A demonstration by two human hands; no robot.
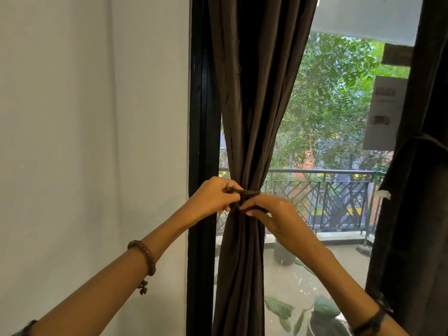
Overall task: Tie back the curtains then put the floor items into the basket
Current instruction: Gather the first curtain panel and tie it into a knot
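Pinching the dark brown fabric tie-back [249, 193], my left hand [213, 197] and right hand [271, 214] flanked the upright dark brown curtain [247, 117]. It ran level between them.

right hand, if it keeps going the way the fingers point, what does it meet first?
The right hand points left, fingertips already pinching the tie-back at the gathered left curtain. Straight on, it would likely meet the left hand next, though depth is unclear.

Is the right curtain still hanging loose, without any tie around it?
No, the right curtain is already gathered by a tie band, while both hands work on the left curtain.
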